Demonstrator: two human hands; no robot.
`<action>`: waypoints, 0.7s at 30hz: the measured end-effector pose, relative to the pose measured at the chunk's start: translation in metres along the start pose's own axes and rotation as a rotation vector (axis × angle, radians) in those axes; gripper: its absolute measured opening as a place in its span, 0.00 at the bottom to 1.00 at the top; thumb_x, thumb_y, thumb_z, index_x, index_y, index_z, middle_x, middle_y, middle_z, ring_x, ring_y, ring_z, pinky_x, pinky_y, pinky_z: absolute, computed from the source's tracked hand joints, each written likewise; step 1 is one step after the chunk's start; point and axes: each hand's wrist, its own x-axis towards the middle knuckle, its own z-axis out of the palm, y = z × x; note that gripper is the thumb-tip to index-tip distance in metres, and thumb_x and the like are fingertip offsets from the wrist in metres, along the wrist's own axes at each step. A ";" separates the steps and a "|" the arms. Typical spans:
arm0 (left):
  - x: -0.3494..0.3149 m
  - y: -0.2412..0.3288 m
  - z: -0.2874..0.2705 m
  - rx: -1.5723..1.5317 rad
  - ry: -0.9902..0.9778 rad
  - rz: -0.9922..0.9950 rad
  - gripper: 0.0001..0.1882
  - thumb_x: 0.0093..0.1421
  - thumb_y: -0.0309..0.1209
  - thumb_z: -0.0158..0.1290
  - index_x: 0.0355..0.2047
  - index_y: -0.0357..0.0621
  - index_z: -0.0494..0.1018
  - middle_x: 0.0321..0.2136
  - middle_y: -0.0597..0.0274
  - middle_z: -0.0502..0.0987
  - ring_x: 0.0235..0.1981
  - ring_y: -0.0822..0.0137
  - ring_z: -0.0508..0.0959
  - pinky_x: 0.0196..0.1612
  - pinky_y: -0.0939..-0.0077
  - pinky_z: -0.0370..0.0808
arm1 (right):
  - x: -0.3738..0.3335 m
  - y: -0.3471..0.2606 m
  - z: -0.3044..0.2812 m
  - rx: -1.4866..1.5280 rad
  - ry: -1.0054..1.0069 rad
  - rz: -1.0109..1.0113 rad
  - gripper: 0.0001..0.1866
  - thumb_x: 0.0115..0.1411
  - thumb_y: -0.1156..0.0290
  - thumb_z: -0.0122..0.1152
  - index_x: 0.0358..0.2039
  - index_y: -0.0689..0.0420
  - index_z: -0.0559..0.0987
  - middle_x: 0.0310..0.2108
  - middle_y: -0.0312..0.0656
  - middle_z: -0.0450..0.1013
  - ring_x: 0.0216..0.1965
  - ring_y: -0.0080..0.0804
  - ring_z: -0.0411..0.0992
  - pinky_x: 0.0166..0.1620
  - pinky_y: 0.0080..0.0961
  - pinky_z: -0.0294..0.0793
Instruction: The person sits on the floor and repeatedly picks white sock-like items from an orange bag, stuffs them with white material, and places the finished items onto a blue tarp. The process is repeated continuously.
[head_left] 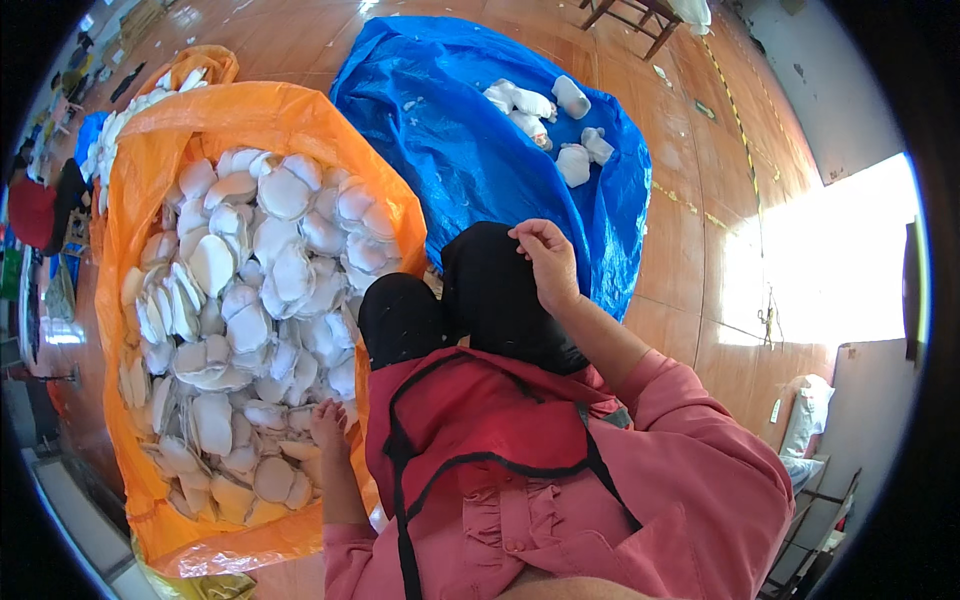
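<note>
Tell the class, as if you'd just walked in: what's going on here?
A person's left hand is at the white pads filling an orange sack; whether it grips one is unclear. The right hand, with nothing visible in it, is at the right knee. A few white bundles lie on blue sheeting ahead.
</note>
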 end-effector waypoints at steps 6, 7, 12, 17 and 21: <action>0.068 -0.033 -0.044 -0.038 0.089 -0.036 0.07 0.64 0.29 0.48 0.42 0.46 0.72 0.31 0.63 0.77 0.27 0.72 0.75 0.27 0.81 0.72 | -0.003 0.015 0.001 -0.271 0.038 -0.187 0.05 0.61 0.79 0.54 0.35 0.59 0.78 0.34 0.37 0.77 0.32 0.24 0.72 0.39 0.19 0.71; 0.091 -0.049 -0.061 0.017 0.076 -0.019 0.06 0.65 0.31 0.47 0.39 0.47 0.73 0.30 0.64 0.77 0.26 0.72 0.75 0.28 0.80 0.73 | -0.001 0.014 0.004 -0.312 0.041 -0.208 0.05 0.60 0.79 0.54 0.34 0.59 0.78 0.33 0.38 0.77 0.32 0.24 0.72 0.39 0.19 0.71; 0.123 -0.062 -0.068 -0.038 0.087 -0.097 0.17 0.61 0.36 0.51 0.50 0.48 0.68 0.39 0.60 0.75 0.35 0.65 0.74 0.36 0.73 0.70 | 0.003 0.010 0.016 -0.468 0.037 -0.299 0.05 0.60 0.78 0.56 0.33 0.57 0.79 0.32 0.40 0.77 0.34 0.28 0.74 0.40 0.21 0.72; 0.097 -0.034 -0.024 0.454 0.023 -0.055 0.28 0.57 0.42 0.56 0.57 0.51 0.66 0.49 0.55 0.73 0.47 0.58 0.73 0.48 0.67 0.70 | 0.006 0.005 0.024 -0.793 0.015 -0.399 0.03 0.60 0.75 0.60 0.33 0.55 0.81 0.34 0.40 0.77 0.38 0.31 0.75 0.45 0.24 0.72; 0.067 0.018 0.040 0.604 0.016 -0.139 0.37 0.53 0.48 0.59 0.63 0.54 0.64 0.57 0.50 0.71 0.56 0.52 0.73 0.57 0.62 0.69 | -0.007 0.004 0.002 -0.682 0.089 -0.320 0.05 0.62 0.77 0.55 0.36 0.62 0.79 0.37 0.41 0.77 0.40 0.29 0.74 0.49 0.22 0.71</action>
